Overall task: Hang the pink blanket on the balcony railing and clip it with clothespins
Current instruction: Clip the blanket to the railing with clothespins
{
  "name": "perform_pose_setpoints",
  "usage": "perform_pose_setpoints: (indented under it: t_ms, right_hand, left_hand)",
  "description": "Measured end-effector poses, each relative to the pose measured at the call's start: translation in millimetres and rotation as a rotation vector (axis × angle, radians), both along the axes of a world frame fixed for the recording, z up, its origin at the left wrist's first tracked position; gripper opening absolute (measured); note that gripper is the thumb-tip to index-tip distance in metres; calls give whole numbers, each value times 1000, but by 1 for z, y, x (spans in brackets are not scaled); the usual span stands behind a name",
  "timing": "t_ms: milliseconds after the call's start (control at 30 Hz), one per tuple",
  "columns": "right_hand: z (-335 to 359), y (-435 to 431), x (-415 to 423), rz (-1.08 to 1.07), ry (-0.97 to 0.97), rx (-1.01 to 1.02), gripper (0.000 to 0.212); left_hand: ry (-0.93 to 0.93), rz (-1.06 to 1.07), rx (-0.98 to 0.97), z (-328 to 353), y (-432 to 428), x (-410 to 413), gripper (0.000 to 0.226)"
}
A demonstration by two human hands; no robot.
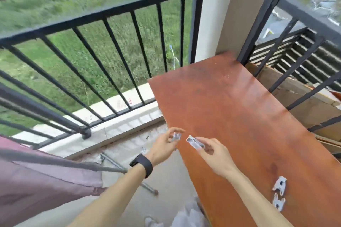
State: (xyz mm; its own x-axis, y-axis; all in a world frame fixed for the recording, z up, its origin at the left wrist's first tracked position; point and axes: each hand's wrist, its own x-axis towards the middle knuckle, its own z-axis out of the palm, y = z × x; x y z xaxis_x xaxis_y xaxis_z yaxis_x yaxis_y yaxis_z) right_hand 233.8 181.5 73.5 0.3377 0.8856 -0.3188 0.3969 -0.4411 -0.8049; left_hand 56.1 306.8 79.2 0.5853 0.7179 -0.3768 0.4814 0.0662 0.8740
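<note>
The left hand point(166, 145), with a black watch point(142, 165) on its wrist, pinches a clothespin point(176, 136) between thumb and fingers. Just beside it, the right hand point(212, 155) grips a second clothespin point(194, 142) over the near edge of the reddish-brown counter point(230, 112). The two pins are near each other but apart. Two more clothespins point(279, 183) lie on the counter at the lower right. The pink blanket point(46, 184) hangs at the lower left, across a blurred dark bar of the balcony railing point(92, 18).
</note>
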Motion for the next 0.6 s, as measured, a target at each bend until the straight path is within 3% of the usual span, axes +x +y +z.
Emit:
perform_pose_setpoints:
  t_ms: [133,267,500,600]
  right_hand:
    - [56,55,-76,179,23,150,35]
    - [98,102,-167,358,71,292,34]
    - [149,163,-307,542,217,521,23]
    - [164,187,-345,606,288,551,22]
  left_hand:
    - [-67,84,54,57,20,-90,18]
    - [-74,263,212,101,30,-196,26]
    - [-1,516,403,172,32,-340,4]
    - [67,589,483,198,38,-370,9]
